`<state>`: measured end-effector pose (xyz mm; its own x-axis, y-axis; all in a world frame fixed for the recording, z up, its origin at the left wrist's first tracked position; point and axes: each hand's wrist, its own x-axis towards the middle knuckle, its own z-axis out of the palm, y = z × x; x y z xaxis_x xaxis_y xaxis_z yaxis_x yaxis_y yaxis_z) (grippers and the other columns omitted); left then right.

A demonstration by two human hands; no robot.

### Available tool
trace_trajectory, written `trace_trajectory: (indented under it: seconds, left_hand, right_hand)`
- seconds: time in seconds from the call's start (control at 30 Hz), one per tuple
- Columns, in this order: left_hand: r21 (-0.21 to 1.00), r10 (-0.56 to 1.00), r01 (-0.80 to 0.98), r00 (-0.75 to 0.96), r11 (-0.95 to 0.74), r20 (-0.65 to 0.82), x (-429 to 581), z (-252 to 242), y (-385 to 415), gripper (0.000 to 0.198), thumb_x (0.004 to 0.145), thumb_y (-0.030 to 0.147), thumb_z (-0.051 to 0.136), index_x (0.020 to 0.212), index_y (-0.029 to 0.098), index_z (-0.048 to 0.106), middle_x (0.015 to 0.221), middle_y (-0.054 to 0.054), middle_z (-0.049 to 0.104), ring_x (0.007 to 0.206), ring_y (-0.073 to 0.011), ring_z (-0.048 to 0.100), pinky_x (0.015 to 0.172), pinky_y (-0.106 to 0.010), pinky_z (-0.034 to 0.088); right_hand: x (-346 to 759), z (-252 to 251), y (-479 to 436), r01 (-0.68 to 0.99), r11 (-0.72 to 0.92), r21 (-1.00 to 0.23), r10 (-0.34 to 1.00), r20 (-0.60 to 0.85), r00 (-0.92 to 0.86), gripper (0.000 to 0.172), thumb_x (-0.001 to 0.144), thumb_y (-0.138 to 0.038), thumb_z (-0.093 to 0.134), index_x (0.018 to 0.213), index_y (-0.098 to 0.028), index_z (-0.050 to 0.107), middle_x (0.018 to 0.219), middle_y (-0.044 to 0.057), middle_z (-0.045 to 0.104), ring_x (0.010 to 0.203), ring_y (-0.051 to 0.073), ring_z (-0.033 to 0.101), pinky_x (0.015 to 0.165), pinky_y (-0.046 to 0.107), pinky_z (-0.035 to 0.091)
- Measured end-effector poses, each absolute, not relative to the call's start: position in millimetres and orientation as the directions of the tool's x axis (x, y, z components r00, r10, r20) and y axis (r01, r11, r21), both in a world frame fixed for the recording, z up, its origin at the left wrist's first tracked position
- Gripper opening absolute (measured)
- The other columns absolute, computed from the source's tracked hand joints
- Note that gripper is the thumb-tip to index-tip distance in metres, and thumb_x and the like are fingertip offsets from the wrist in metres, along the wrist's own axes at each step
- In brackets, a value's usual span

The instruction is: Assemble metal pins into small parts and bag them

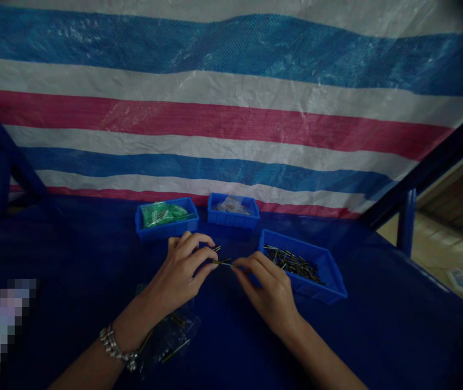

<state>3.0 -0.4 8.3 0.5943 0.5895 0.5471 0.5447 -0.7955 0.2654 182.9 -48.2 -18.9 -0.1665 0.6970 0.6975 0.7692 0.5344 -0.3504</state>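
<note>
A thin metal rod point(225, 263), brass-coloured towards the left and silvery towards the right, spans the gap between my hands. My left hand point(186, 265) pinches its left end between thumb and fingertips. Another short dark and brass-coloured piece point(216, 248) sticks out from the fingers of that hand. My right hand point(266, 284) has the rod's other end between thumb and index finger. Right beside it stands a blue bin point(328, 271) with many similar dark, gold and silvery rods point(296, 262). Clear plastic bags point(174, 333) with a few slim pieces lie under my left forearm.
Two smaller blue bins stand at the back: the left bin point(166, 230) has green packaging point(166, 213), the other bin point(233, 219) clear bags point(231, 205). Behind the dark blue table point(381, 303) hangs a striped plastic sheet point(231, 122). Blue frame posts point(406, 222) flank the table.
</note>
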Motion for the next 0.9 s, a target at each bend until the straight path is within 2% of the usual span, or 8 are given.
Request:
trace_trajectory:
  seconds: [0.27, 0.4, 0.57, 0.73, 0.83, 0.9]
  left_hand:
    - [0.255, 0.586, 0.55, 0.593, -0.796, 0.552, 2.9, 8.5, -1.1, 0.007, 0.081, 0.02, 0.05, 0.082, 0.022, 0.057, 0.1, -0.002, 0.052, 0.086, -0.0179, 0.045, 0.075, -0.035, 0.029]
    - [0.235, 0.623, 0.602, 0.588, -0.763, 0.516, 0.7, 5.4, 2.4, 0.011, 0.079, 0.02, 0.052, 0.089, 0.023, 0.055, 0.104, -0.002, 0.05, 0.09, -0.0193, 0.044, 0.074, -0.035, 0.029]
    - [0.208, 0.709, 0.723, 0.503, -0.658, 0.495, -4.6, -3.6, 11.3, 0.018, 0.078, 0.014, 0.049, 0.093, 0.022, 0.053, 0.099, -0.002, 0.051, 0.09, -0.0199, 0.045, 0.072, -0.033, 0.029]
    - [0.203, 0.797, 0.81, 0.438, -0.551, 0.417, -7.9, -13.8, 16.2, 0.015, 0.077, 0.016, 0.049, 0.09, 0.02, 0.054, 0.094, -0.004, 0.051, 0.088, -0.0222, 0.044, 0.07, -0.034, 0.03]
    - [0.193, 0.835, 0.845, 0.407, -0.498, 0.371, -8.9, -19.1, 17.6, 0.013, 0.076, 0.018, 0.05, 0.087, 0.019, 0.055, 0.092, -0.005, 0.051, 0.087, -0.0235, 0.044, 0.069, -0.035, 0.031]
    - [0.197, 0.842, 0.851, 0.397, -0.486, 0.364, -9.3, -21.7, 18.3, 0.011, 0.075, 0.018, 0.05, 0.085, 0.019, 0.056, 0.09, -0.006, 0.051, 0.086, -0.0233, 0.044, 0.069, -0.036, 0.031]
  right_hand:
    - [181.8, -18.6, -48.3, 0.747, 0.528, -0.404, 0.73, 0.665, -0.157, 0.01, 0.083, -0.018, 0.047, 0.083, -0.017, 0.057, 0.071, 0.002, 0.053, 0.061, 0.01, 0.052, 0.059, 0.022, 0.043]
    - [184.7, -8.4, -49.2, 0.714, 0.517, -0.472, 0.75, 0.652, -0.112, 0.008, 0.081, -0.017, 0.05, 0.08, -0.018, 0.058, 0.071, 0.001, 0.053, 0.062, 0.01, 0.051, 0.059, 0.022, 0.042]
    - [208.6, 7.9, -46.1, 0.656, 0.416, -0.63, 0.76, 0.637, 0.13, 0.006, 0.076, -0.023, 0.057, 0.073, -0.019, 0.059, 0.066, -0.001, 0.051, 0.052, 0.009, 0.043, 0.047, 0.022, 0.036]
    - [232.3, 14.0, -45.2, 0.461, 0.356, -0.813, 0.747, 0.544, 0.381, 0.014, 0.071, -0.031, 0.061, 0.075, -0.018, 0.058, 0.066, -0.001, 0.051, 0.054, 0.009, 0.044, 0.047, 0.022, 0.036]
    - [239.0, 13.6, -45.0, 0.418, 0.344, -0.841, 0.708, 0.525, 0.472, 0.017, 0.07, -0.032, 0.061, 0.076, -0.017, 0.057, 0.066, -0.001, 0.052, 0.053, 0.009, 0.044, 0.046, 0.021, 0.034]
    - [241.5, 12.6, -43.9, 0.495, 0.307, -0.813, 0.665, 0.555, 0.499, 0.017, 0.07, -0.033, 0.061, 0.075, -0.017, 0.058, 0.066, 0.0, 0.051, 0.055, 0.01, 0.046, 0.048, 0.022, 0.035]
